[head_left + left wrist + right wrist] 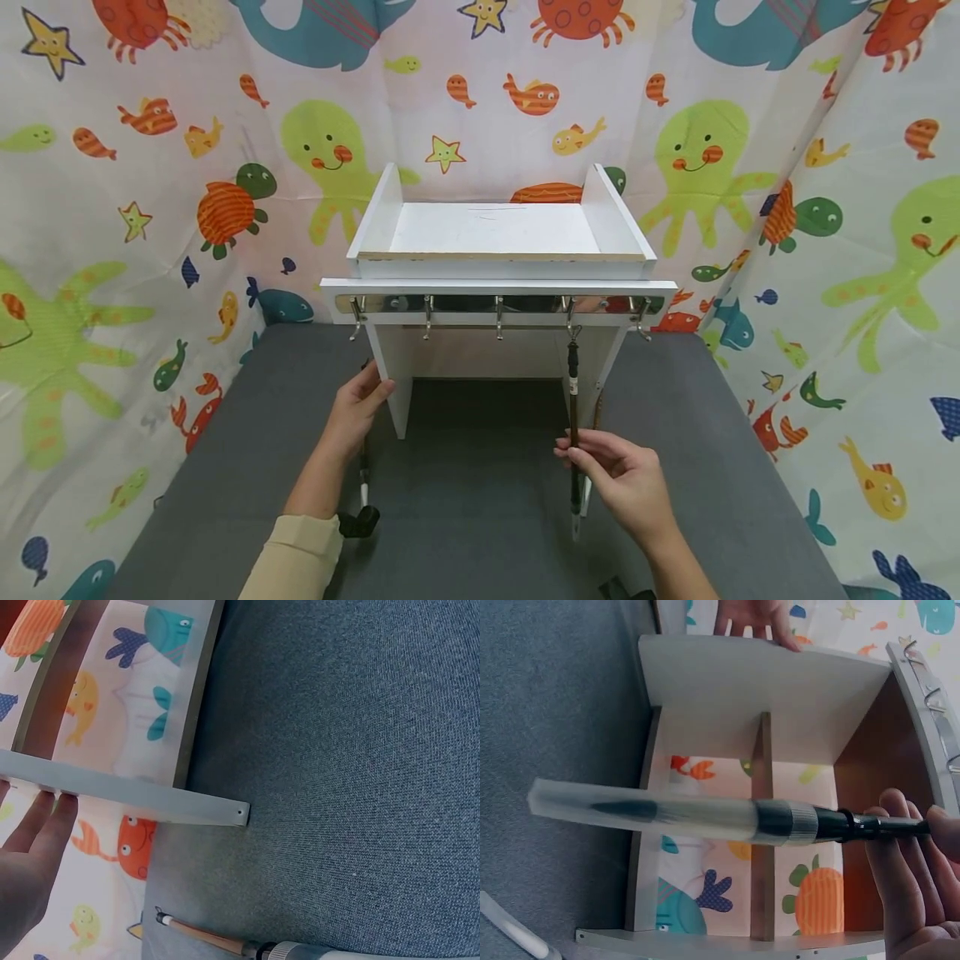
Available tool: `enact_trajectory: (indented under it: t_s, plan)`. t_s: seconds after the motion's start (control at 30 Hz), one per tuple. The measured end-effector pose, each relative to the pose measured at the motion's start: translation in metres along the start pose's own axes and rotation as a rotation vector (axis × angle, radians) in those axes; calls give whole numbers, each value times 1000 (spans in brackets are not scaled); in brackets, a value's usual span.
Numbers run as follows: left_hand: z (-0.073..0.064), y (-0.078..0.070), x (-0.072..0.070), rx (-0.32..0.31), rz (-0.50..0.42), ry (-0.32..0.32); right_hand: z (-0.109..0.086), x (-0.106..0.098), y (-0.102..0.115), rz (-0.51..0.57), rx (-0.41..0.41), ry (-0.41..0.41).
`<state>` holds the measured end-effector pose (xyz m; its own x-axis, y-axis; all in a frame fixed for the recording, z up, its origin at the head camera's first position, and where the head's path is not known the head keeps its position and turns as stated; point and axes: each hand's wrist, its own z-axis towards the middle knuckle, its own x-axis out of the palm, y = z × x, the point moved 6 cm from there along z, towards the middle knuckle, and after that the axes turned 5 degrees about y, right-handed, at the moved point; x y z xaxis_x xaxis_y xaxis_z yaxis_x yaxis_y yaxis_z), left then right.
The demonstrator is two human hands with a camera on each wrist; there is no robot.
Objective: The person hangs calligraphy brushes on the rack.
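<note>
A calligraphy brush (573, 392) with a dark handle hangs by its loop from a hook on the white shelf rack (480, 287). My right hand (618, 479) pinches the brush's handle between thumb and fingers. In the right wrist view, a clear cap (705, 814) covers the bristles of the brush. My left hand (354, 412) holds the rack's left side panel (393, 375), thumb at the front edge and fingers against the outer face. Another brush (210, 937) with a brown handle lies on the grey surface beside that panel, partly hidden by my left hand in the head view.
A metal strip with several hooks (498, 317) runs along the rack's front. The rack stands on a grey tabletop (465, 517). Behind it hangs a curtain (420, 108) printed with sea animals. Another clear cap (514, 926) shows in the right wrist view.
</note>
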<state>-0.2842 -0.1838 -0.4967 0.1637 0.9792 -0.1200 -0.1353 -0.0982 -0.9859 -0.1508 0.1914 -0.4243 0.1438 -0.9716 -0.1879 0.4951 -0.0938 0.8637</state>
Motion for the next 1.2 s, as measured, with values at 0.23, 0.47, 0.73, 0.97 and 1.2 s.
enact_trajectory:
  t_s: [0.23, 0.47, 0.73, 0.97, 1.2]
  plan:
    - [-1, -1, 1, -2, -8, -6, -1, 2, -5, 28, 11, 14]
    - [-1, 0, 0, -8, -10, -12, -1, 2, -6, 27, 8, -1]
    - [-2, 1, 1, -24, -29, -11, 1, 3, -15, 24, 76, -14]
    - [-2, 0, 1, -17, -26, -17, 13, 4, -29, -30, 62, -13]
    - [-3, -1, 1, -13, -6, -23, 24, 6, -40, -135, -53, -44]
